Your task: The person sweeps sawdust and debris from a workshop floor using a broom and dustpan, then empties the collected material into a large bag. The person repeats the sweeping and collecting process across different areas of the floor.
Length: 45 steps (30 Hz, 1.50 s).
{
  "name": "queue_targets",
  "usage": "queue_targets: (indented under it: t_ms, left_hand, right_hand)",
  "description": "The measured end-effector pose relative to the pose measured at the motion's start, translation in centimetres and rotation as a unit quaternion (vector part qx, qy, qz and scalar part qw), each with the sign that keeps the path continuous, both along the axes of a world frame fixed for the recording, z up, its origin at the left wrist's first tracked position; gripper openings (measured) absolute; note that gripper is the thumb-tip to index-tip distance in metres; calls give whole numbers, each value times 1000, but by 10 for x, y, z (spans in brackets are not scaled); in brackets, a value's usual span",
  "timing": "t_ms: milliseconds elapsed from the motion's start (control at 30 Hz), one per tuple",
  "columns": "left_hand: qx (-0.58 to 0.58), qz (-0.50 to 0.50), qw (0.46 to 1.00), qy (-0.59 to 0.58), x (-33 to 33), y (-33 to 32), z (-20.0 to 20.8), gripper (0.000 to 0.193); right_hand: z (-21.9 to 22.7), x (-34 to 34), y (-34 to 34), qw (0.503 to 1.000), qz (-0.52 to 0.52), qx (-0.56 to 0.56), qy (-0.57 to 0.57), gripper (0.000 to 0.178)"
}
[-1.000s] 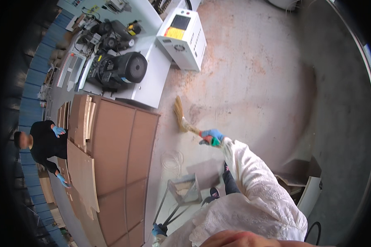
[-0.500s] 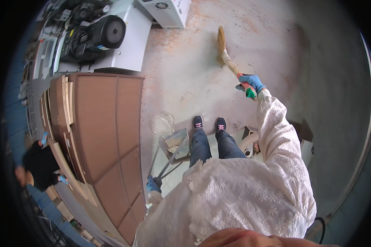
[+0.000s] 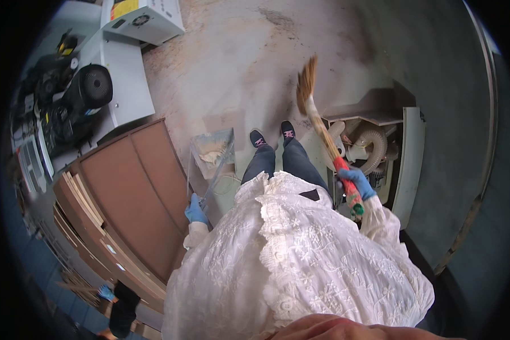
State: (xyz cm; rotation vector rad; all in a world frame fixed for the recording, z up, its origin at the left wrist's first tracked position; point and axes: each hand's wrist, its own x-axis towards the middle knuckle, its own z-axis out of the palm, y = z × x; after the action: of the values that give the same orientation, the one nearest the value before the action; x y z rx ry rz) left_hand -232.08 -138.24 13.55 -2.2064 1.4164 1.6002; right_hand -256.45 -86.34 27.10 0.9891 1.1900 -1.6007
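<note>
Broom: your right hand is gripping its red-wrapped handle; its bristles are pointing forward.
Dustpan: your left hand is clasping its long handle; the pan is showing left of your shoes.
Debris: pale bits are lying inside, suggesting partial collection.
Floor: dark streaks are showing ahead, so sweeping is probably remaining.

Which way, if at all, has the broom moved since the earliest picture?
Yes: the broom has moved to the right, away from the white machine base.
</note>
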Motion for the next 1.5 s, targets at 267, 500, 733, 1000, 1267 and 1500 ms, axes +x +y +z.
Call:
queue_targets:
  t_ms: [267, 500, 733, 1000, 1267, 1500]
  left_hand:
    - [-9, -78, 995, 58, -78, -17, 5, 31]
    - [-5, -82, 994, 67, -116, -17, 17, 28]
    - [1, -82, 995, 65, -156, 11, 39, 28]
    - [-19, 50, 990, 128, -135, 90, 37, 28]
    - [-83, 209, 974, -7, -190, 198, 46, 34]
    - [-32, 275, 961, -5, -238, 220, 53, 46]
  right_hand:
    - [-44, 85, 23, 940, -228, -66, -245, 23]
    - [-208, -23, -57, 975, -75, -68, 196, 19]
    - [-192, -247, -139, 931, -209, -298, -6, 19]
    - [-170, -435, -102, 963, -56, -249, 84, 25]
    - [-98, -455, -25, 959, 182, -143, 161, 24]
    - [-102, -474, -23, 950, 279, -139, -6, 26]
